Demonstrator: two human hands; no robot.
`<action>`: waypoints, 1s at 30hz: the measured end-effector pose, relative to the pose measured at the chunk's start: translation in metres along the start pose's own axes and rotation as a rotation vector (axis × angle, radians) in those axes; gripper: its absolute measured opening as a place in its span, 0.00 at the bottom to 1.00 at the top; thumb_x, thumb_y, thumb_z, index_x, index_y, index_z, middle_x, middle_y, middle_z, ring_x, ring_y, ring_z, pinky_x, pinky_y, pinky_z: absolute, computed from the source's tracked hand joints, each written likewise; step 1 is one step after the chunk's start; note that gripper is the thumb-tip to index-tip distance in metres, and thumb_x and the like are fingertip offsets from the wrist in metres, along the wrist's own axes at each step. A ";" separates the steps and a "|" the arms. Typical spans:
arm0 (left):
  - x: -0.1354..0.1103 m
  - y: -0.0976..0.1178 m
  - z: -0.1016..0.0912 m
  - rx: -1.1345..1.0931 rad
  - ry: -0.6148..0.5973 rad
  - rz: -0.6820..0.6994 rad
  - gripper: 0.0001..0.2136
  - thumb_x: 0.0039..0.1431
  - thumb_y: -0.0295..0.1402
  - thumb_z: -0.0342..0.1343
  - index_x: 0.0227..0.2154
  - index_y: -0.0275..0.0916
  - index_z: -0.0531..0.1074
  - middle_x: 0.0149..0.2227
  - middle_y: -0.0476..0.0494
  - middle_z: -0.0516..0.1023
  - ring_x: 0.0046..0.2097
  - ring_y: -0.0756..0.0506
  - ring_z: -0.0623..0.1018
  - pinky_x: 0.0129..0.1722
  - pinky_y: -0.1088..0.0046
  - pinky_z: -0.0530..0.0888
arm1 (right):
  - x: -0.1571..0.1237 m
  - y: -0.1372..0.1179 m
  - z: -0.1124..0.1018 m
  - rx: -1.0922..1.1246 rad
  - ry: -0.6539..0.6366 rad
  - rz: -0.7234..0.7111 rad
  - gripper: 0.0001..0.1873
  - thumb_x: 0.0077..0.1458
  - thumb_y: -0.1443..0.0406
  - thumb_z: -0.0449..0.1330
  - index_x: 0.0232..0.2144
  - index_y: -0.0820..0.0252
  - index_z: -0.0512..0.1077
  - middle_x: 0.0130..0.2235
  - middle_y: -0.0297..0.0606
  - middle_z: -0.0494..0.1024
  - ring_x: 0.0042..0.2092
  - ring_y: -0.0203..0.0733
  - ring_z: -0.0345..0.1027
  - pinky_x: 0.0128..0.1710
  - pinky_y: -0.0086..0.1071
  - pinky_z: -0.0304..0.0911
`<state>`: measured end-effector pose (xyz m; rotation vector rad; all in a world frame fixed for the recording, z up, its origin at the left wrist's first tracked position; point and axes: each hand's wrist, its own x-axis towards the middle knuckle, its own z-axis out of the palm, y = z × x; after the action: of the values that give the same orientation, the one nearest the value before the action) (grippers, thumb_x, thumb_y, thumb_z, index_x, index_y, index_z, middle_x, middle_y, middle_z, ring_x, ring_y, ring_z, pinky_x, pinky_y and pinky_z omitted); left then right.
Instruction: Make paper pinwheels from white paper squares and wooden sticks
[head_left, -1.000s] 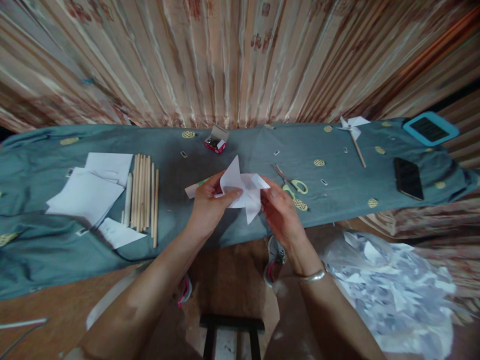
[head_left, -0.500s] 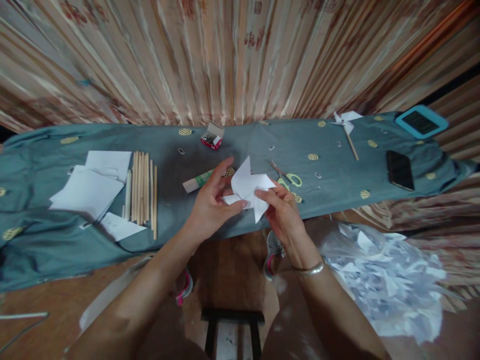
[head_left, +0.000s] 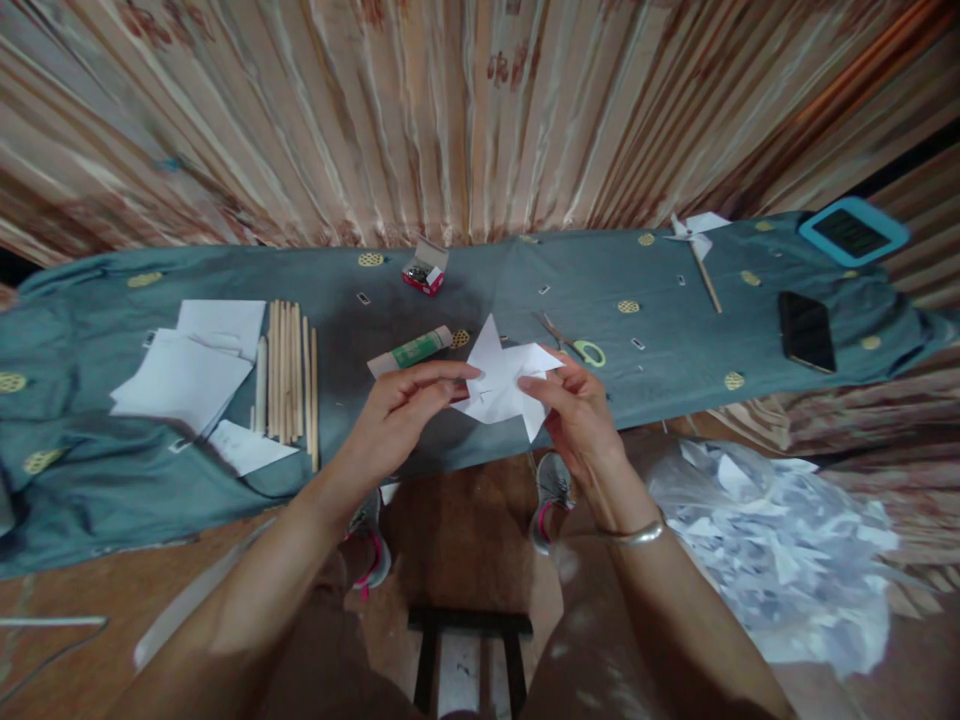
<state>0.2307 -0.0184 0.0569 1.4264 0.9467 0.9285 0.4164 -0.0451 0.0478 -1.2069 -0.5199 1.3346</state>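
Both hands are at a white folded paper pinwheel (head_left: 499,385), held above the near edge of the cloth-covered table. My right hand (head_left: 581,410) grips its right side, thumb on top and fingers underneath. At the left edge, my left hand (head_left: 401,410) has its thumb and index finger drawn together on the paper. The pinwheel's points fan outward, and one stands up toward the far side. Just behind my left hand lies a green-and-white glue stick (head_left: 418,348). Scissors (head_left: 574,345) with yellow-green handles lie beyond my right hand, partly hidden by it.
Paper sheets (head_left: 187,370) and several wooden sticks (head_left: 285,370) lie at left. A small open box (head_left: 425,272) stands behind. To the right are a pinwheel on a stick (head_left: 701,250), a phone (head_left: 806,330) and a blue-framed device (head_left: 853,232). A bag of paper pieces (head_left: 780,550) sits below.
My left thumb has come off the middle of the pinwheel, and the left fingers have moved to its left edge. The pinwheel now lies flatter, with more of its face showing.
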 end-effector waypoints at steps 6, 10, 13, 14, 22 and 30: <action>0.000 -0.001 0.000 0.044 -0.007 0.007 0.09 0.50 0.34 0.65 0.35 0.38 0.80 0.34 0.44 0.82 0.35 0.46 0.80 0.37 0.71 0.78 | -0.001 0.004 -0.004 -0.028 -0.056 -0.013 0.26 0.32 0.67 0.72 0.39 0.54 0.74 0.29 0.27 0.82 0.30 0.38 0.73 0.32 0.33 0.69; 0.002 -0.002 0.002 0.044 0.006 0.045 0.07 0.47 0.34 0.67 0.30 0.38 0.80 0.35 0.44 0.82 0.35 0.47 0.80 0.38 0.71 0.78 | -0.001 0.006 -0.006 -0.045 -0.076 -0.017 0.28 0.33 0.66 0.72 0.42 0.54 0.74 0.30 0.28 0.82 0.30 0.39 0.74 0.34 0.35 0.70; 0.002 -0.003 0.004 0.049 0.013 0.073 0.08 0.47 0.36 0.68 0.27 0.37 0.80 0.37 0.42 0.81 0.37 0.46 0.79 0.37 0.71 0.77 | -0.002 0.006 -0.006 -0.038 -0.071 -0.004 0.29 0.31 0.66 0.73 0.42 0.55 0.73 0.29 0.28 0.82 0.29 0.38 0.74 0.32 0.34 0.70; 0.002 -0.003 0.005 0.048 0.013 0.077 0.08 0.46 0.36 0.68 0.26 0.37 0.80 0.38 0.42 0.81 0.37 0.46 0.79 0.37 0.71 0.77 | -0.002 0.006 -0.005 -0.037 -0.071 0.000 0.29 0.31 0.66 0.73 0.41 0.55 0.73 0.28 0.27 0.81 0.28 0.38 0.73 0.31 0.34 0.70; 0.004 -0.005 0.016 0.136 0.007 0.150 0.04 0.51 0.33 0.64 0.26 0.40 0.80 0.35 0.45 0.80 0.37 0.47 0.78 0.41 0.70 0.74 | -0.007 0.003 -0.001 -0.029 -0.135 0.001 0.26 0.31 0.63 0.75 0.37 0.55 0.73 0.27 0.27 0.80 0.26 0.36 0.72 0.31 0.32 0.70; 0.007 -0.005 0.022 0.235 0.042 0.164 0.04 0.51 0.32 0.62 0.25 0.40 0.80 0.29 0.47 0.78 0.33 0.48 0.76 0.36 0.72 0.72 | -0.006 0.003 -0.002 -0.066 -0.097 -0.019 0.29 0.28 0.62 0.76 0.36 0.55 0.71 0.25 0.25 0.79 0.26 0.36 0.71 0.30 0.32 0.69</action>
<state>0.2538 -0.0201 0.0508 1.7090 1.0069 0.9959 0.4155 -0.0520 0.0464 -1.1927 -0.6475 1.3741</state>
